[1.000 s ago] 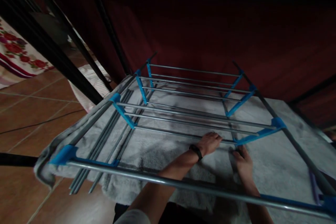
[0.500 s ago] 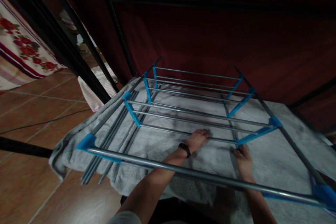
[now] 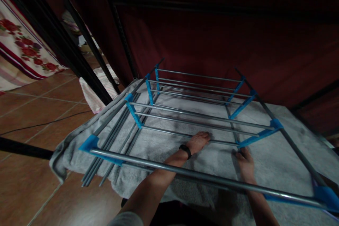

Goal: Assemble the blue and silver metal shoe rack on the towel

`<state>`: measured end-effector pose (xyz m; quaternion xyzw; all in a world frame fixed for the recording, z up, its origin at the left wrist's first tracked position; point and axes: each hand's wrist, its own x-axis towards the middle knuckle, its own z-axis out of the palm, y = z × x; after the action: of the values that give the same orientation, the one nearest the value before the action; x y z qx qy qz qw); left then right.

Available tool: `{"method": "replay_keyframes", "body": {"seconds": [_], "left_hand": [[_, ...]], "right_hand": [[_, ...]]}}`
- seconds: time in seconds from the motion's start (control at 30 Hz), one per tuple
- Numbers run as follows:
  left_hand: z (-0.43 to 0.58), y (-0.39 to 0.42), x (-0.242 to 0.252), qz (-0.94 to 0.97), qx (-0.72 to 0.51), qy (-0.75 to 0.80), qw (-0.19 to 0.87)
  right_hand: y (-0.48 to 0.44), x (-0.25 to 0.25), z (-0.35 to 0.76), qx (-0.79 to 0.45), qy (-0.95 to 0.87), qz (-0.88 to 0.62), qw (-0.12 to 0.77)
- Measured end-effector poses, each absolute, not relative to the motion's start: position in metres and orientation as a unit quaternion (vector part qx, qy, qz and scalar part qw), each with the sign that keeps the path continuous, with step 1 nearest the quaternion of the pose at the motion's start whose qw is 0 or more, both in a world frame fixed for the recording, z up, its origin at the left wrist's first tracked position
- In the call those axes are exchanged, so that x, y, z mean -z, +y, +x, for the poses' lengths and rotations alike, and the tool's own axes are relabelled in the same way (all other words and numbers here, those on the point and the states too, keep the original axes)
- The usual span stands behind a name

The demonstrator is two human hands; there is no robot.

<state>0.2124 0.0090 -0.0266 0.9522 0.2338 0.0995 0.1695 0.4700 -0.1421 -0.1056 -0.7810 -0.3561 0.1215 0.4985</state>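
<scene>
A rack frame of grey metal tubes [image 3: 201, 116] joined by blue plastic brackets [image 3: 261, 137] lies across a grey blanket [image 3: 169, 152]. My left hand [image 3: 198, 142], with a black band on its wrist, reaches in under the near tube [image 3: 212, 180]. Its fingers are wrapped over the lowest crossbar [image 3: 165, 131]. At the lower end of the right-hand bracket, where that crossbar meets it, my right hand [image 3: 245, 159] is closed. Its fingertips are partly hidden beneath the bracket end.
Several loose grey tubes [image 3: 107, 144] lie on the blanket's left side. Black metal posts [image 3: 79, 67] rise at the left, before a dark red curtain [image 3: 212, 39]. A striped cloth [image 3: 92, 91] and a cable [image 3: 50, 122] lie on the tiled floor [image 3: 29, 159].
Both hands keep their places at the crossbar and bracket. The rack's near right corner has shifted very slightly in view.
</scene>
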Motion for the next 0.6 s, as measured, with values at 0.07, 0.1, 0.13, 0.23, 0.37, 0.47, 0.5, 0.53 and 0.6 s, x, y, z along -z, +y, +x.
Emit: {"method": "replay_keyframes", "body": {"seconds": [0.07,0.1,0.13,0.23,0.37,0.47,0.5,0.53,0.6], "left_hand": [[0.213,0.009,0.025,0.949,-0.097,0.242,0.177],[0.213,0.008,0.023,0.947,-0.096,0.248,0.18],[0.213,0.008,0.022,0.945,-0.094,0.253,0.182],[0.213,0.007,0.021,0.943,-0.093,0.258,0.186],[0.213,0.013,0.023,0.944,-0.096,0.249,0.192],[0.213,0.015,0.025,0.945,-0.097,0.249,0.19],[0.213,0.015,0.025,0.945,-0.096,0.25,0.188],[0.213,0.015,0.025,0.945,-0.095,0.252,0.185],[0.213,0.015,0.025,0.945,-0.095,0.257,0.18]], "right_hand": [[-0.141,0.104,0.468,-0.137,-0.341,-0.776,0.512],[-0.14,0.102,0.466,-0.146,-0.331,-0.774,0.519],[-0.14,0.1,0.463,-0.149,-0.324,-0.772,0.526],[-0.137,0.09,0.453,-0.145,-0.316,-0.762,0.546],[-0.131,0.079,0.444,-0.138,-0.329,-0.739,0.572],[-0.129,0.077,0.44,-0.137,-0.316,-0.739,0.579],[-0.129,0.077,0.44,-0.139,-0.313,-0.742,0.577],[-0.129,0.077,0.439,-0.141,-0.311,-0.744,0.575],[-0.129,0.078,0.438,-0.14,-0.31,-0.747,0.572]]}}
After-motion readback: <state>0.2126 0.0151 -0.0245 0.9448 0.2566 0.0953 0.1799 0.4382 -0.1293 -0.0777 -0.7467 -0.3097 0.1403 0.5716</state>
